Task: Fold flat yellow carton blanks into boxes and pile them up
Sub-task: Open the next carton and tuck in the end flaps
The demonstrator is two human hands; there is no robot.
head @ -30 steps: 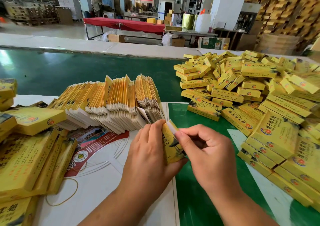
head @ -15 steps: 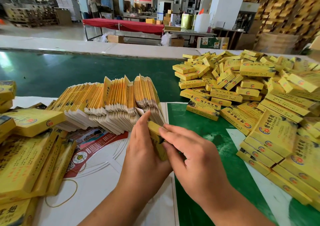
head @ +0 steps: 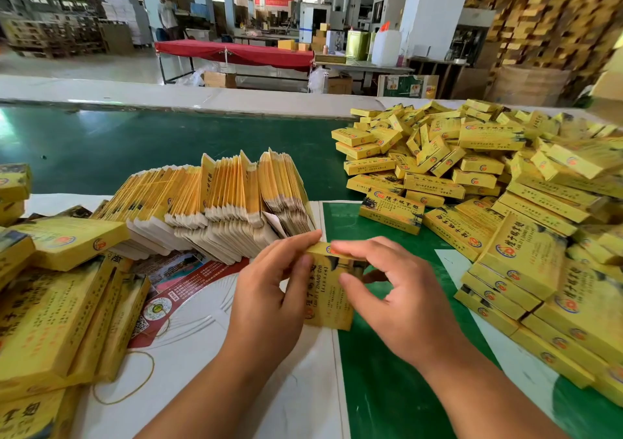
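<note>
I see both hands on one carton (head: 328, 290), above the desk (head: 269, 388) edge — left hand (head: 269, 290) grips its side, right hand (head: 387, 287) pinches the top flap. Risk: flap creases or carton slips if pinched unevenly. Blanks stack (head: 215, 202) behind could topple. Green desk, finished pile (head: 488, 202) right, factory hall beyond.

Bright daylight, glare on green table (head: 101, 155); edges curved, blurred

Green work surface (head: 135, 155) with white printed paper sheet (head: 209, 364) on it. Fanned row of flat yellow carton blanks (head: 219, 209) centre, heap of folded yellow boxes (head: 505, 202) right, tan rubber band (head: 124, 384).
</note>
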